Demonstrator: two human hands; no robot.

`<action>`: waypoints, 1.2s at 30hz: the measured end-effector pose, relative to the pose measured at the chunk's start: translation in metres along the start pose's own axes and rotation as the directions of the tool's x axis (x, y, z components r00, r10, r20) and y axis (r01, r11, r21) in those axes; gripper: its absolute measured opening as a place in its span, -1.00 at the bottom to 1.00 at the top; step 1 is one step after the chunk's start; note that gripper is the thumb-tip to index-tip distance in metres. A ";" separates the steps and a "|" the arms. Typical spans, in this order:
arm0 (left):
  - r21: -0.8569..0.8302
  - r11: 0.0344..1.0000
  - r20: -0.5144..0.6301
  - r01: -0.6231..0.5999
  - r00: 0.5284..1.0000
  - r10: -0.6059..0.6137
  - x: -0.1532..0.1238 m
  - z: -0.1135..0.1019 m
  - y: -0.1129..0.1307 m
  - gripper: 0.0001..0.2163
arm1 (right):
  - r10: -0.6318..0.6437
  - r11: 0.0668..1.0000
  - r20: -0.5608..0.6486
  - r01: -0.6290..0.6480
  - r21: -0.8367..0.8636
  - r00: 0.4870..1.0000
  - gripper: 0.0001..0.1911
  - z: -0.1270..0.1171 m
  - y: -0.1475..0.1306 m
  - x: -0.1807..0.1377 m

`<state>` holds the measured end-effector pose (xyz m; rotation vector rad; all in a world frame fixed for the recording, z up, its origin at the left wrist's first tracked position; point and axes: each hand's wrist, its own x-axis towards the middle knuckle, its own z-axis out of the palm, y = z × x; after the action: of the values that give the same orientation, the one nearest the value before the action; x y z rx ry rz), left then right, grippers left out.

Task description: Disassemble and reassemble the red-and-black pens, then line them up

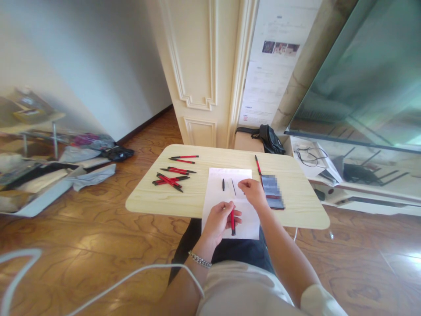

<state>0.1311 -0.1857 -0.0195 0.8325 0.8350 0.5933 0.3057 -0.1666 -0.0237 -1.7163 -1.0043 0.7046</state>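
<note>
My left hand [219, 219] is closed around a red pen barrel [233, 219] with a black end, held over the near part of a white sheet of paper [213, 199]. My right hand [252, 192] hovers above the right side of the sheet, thumb and fingertips pinched together. Whatever lies in that pinch, if anything, is too small to make out. On the paper, left of my right hand, rest a short black pen part [223, 184] and a thin dark pen refill [233, 187], apart from each other.
Several red and black pens [171, 181] lie on the left of the pale wooden table [144, 199], some crossed. At the right are another pen [258, 165] and a dark, pixelated flat device [272, 191]. A white cable [148, 267] crosses near my left arm.
</note>
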 end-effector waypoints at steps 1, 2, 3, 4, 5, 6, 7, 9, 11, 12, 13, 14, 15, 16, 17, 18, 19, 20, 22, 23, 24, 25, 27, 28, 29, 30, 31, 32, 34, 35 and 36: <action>-0.004 1.000 -0.003 -0.011 1.000 0.011 0.000 0.000 0.000 -0.62 | -0.024 0.991 -0.001 0.024 -0.129 1.000 -0.77 -0.001 -0.001 0.006; -0.008 1.000 -0.007 -0.019 1.000 0.019 0.001 0.000 -0.001 -0.63 | -0.046 0.969 0.007 0.046 -0.243 0.999 -0.79 -0.001 -0.001 0.011; -0.013 1.000 -0.010 -0.024 1.000 0.024 0.001 -0.001 0.000 -0.63 | -0.063 0.938 0.018 0.065 -0.340 0.998 -0.80 -0.001 -0.002 0.015; -0.019 0.999 -0.014 -0.027 1.000 0.027 0.001 -0.001 0.000 -0.63 | -0.076 0.903 0.029 0.081 -0.421 0.997 -0.80 0.000 -0.002 0.017; -0.023 0.999 -0.017 -0.029 0.999 0.029 0.001 -0.002 0.001 -0.63 | -0.088 0.869 0.043 0.098 -0.485 0.995 -0.80 0.002 -0.002 0.017; -0.027 0.999 -0.020 -0.032 0.999 0.032 0.001 -0.002 0.001 -0.63 | -0.100 0.839 0.057 0.115 -0.532 0.993 -0.79 0.004 -0.001 0.017; -0.029 0.999 -0.023 -0.038 0.999 0.037 0.002 -0.003 0.002 -0.64 | -0.111 0.815 0.072 0.132 -0.564 0.991 -0.78 0.006 0.000 0.017; -0.030 0.998 -0.032 -0.052 0.998 0.051 0.002 -0.004 0.003 -0.64 | -0.127 0.785 0.088 0.154 -0.601 0.988 -0.77 0.010 0.002 0.016; -0.033 0.998 -0.045 -0.061 0.997 0.059 0.002 -0.006 0.003 -0.65 | -0.127 0.771 0.083 0.151 -0.619 0.988 -0.76 0.013 0.004 0.016; -0.036 0.997 -0.049 -0.063 0.997 0.061 0.003 -0.006 0.003 -0.64 | -0.120 0.770 0.074 0.140 -0.623 0.990 -0.76 0.013 0.004 0.016; -0.040 0.997 -0.050 -0.064 0.997 0.061 0.003 -0.006 0.003 -0.64 | -0.112 0.774 0.064 0.128 -0.621 0.992 -0.76 0.014 0.004 0.016; -0.044 0.997 -0.050 -0.066 0.997 0.064 0.003 -0.006 0.003 -0.64 | -0.102 0.783 0.053 0.114 -0.611 0.993 -0.77 0.013 0.003 0.017; -0.048 0.996 -0.050 -0.070 0.996 0.068 0.003 -0.006 0.003 -0.64 | -0.091 0.800 0.037 0.095 -0.592 0.995 -0.78 0.013 0.002 0.017; -0.051 0.996 -0.050 -0.077 0.996 0.075 0.003 -0.006 0.004 -0.64 | -0.080 0.823 0.017 0.076 -0.563 0.997 -0.79 0.011 0.000 0.017; -0.053 0.995 -0.053 -0.088 0.995 0.085 0.002 -0.006 0.004 -0.64 | -0.073 0.850 -0.009 0.057 -0.524 0.997 -0.78 0.009 -0.002 0.016; -0.052 0.994 -0.059 -0.101 0.993 0.098 0.002 -0.005 0.005 -0.63 | -0.073 0.878 -0.042 0.044 -0.477 0.996 -0.77 0.006 -0.005 0.013; -0.047 0.992 -0.067 -0.118 0.991 0.115 0.001 -0.004 0.006 -0.63 | -0.081 0.905 -0.079 0.040 -0.423 0.994 -0.76 0.004 -0.008 0.010; -0.037 0.989 -0.078 -0.140 0.988 0.137 0.001 -0.004 0.007 -0.63 | -0.096 0.929 -0.114 0.048 -0.367 0.989 -0.75 0.001 -0.011 0.005; -0.009 0.981 -0.107 -0.193 0.976 0.191 0.001 -0.003 0.009 -0.62 | -0.134 0.962 -0.145 0.094 -0.256 0.980 -0.75 -0.004 -0.018 -0.011; 0.010 0.975 -0.123 -0.223 0.967 0.223 0.002 -0.002 0.009 -0.62 | -0.148 0.971 -0.132 0.118 -0.206 0.980 -0.74 -0.005 -0.020 -0.021; 0.033 0.967 -0.138 -0.253 0.957 0.255 0.003 -0.002 0.009 -0.63 | -0.150 0.978 -0.091 0.135 -0.156 0.984 -0.74 -0.006 -0.022 -0.033; 0.060 0.958 -0.152 -0.281 0.946 0.287 0.005 -0.002 0.009 -0.63 | -0.150 0.983 -0.038 0.145 -0.112 0.988 -0.75 -0.006 -0.024 -0.044; 0.124 0.938 -0.175 -0.325 0.923 0.343 0.008 -0.002 0.006 -0.65 | -0.134 0.989 0.079 0.138 -0.045 0.988 -0.76 -0.003 -0.025 -0.066; 0.155 0.928 -0.182 -0.340 0.913 0.365 0.010 -0.002 0.004 -0.65 | -0.124 0.992 0.113 0.127 -0.019 0.986 -0.76 -0.001 -0.025 -0.075; 0.183 0.918 -0.183 -0.351 0.905 0.383 0.011 -0.001 0.002 -0.65 | -0.115 0.993 0.139 0.116 0.002 0.984 -0.76 0.001 -0.025 -0.082; 0.207 0.910 -0.180 -0.359 0.900 0.396 0.013 -0.001 0.000 -0.65 | -0.110 0.994 0.152 0.109 0.018 0.982 -0.76 0.003 -0.024 -0.087; 0.230 0.903 -0.172 -0.364 0.898 0.406 0.013 0.000 -0.001 -0.65 | -0.109 0.994 0.161 0.106 0.030 0.981 -0.76 0.004 -0.023 -0.090; 0.252 0.896 -0.161 -0.365 0.897 0.411 0.014 0.000 -0.002 -0.65 | -0.110 0.994 0.164 0.105 0.036 0.980 -0.77 0.005 -0.022 -0.091; 0.295 0.887 -0.136 -0.356 0.903 0.408 0.015 0.000 -0.003 -0.63 | -0.109 0.994 0.154 0.103 0.042 0.982 -0.76 0.003 -0.020 -0.086; 0.320 0.880 -0.124 -0.352 0.905 0.407 0.015 0.000 -0.002 -0.62 | -0.105 0.994 0.140 0.100 0.038 0.985 -0.75 0.000 -0.019 -0.081; 0.349 0.868 -0.113 -0.352 0.904 0.412 0.015 -0.001 -0.001 -0.62 | -0.098 0.995 0.116 0.096 0.023 0.988 -0.74 -0.003 -0.018 -0.074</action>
<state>0.1383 -0.1749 -0.0270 1.2761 0.9569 0.9125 0.2668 -0.2298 -0.0055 -1.6146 -1.1508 0.7556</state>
